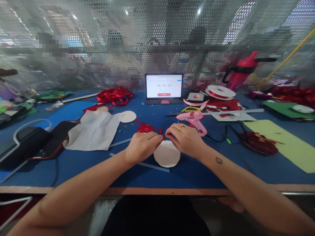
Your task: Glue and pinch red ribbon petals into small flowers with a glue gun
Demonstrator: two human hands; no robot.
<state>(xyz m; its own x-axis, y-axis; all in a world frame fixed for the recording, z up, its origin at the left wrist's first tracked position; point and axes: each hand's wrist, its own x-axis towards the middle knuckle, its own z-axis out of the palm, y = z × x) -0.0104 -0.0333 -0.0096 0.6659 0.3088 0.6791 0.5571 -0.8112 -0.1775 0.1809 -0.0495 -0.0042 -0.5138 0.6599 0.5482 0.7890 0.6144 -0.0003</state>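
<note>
Left hand (142, 146) and right hand (184, 137) meet at the top edge of a white paper disc (167, 154), which lies flat on the blue desk (73, 172) right below them. Both hands are closed down, fingers curled, fingertips close together over the disc's edge. Fingers hide the contact point, so can't tell if they're pinching the disc itself or a small red scrap there. Neither hand holds a tool.

Work in hand, going by the pose: small manual work at the disc's rim.

Nearby:
- Red paper scraps (145, 128) sit just above the left hand, with more bits scattered around them.
- Pink hot glue gun (193, 119) lies on its side just beyond the right hand, not touched.
- Glue sticks (150, 165) lie flat on the desk below the left hand.
- Second disc (128, 116) sits further out on the left, partly under the edge of a creased white sheet (92, 131).

Further out:
- Tangled red ribbon (114, 96) at the back left.
- Ribbon spool (220, 91) at the back right.
- Tablet (163, 86) at the back centre, showing a timer.
- Scissors (183, 113) behind the glue gun, yellow handles partly hidden.
</note>
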